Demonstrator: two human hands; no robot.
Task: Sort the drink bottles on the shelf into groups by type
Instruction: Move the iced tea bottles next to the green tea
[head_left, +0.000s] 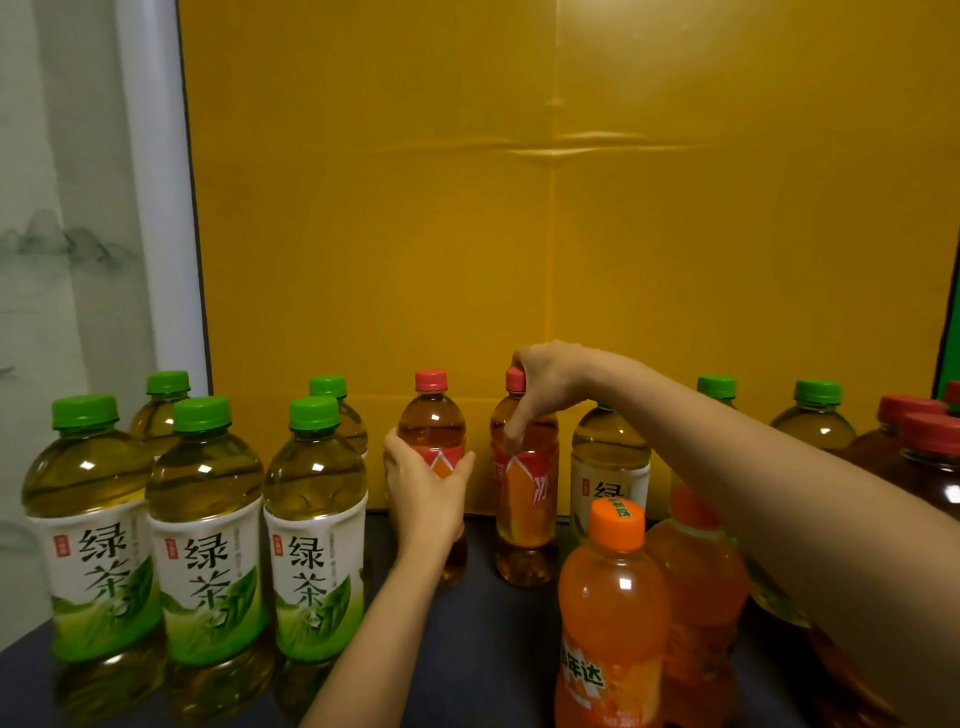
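Both hands are on red-capped iced tea bottles at the back of the shelf (493, 623), right against the yellow cardboard (519, 208). The left hand (423, 486) wraps the label of the left tea bottle (432, 415), fingers (460, 467) curled round its waist, thumb on the near side. The right hand (545, 384) comes in from above and grips the second tea bottle (524, 499) at its neck, fingers pinched round the cap and shoulder.

Both bottles stand upright, just apart from each other. To the left, a cluster of green tea bottles (205, 519) is already grouped. To the right, more green-capped ones (610, 457) mix with orange soda bottles (613, 597) up front, and dark red-capped bottles (930, 467) at the far edge.

These look full, so expect real weight. The plastic is smooth and gives a little under squeeze; the label band offers better grip than the bare dome. A neck hold is secure under the cap ring, but the bottle can swing. Mind the orange soda beneath the right forearm: easy to knock.
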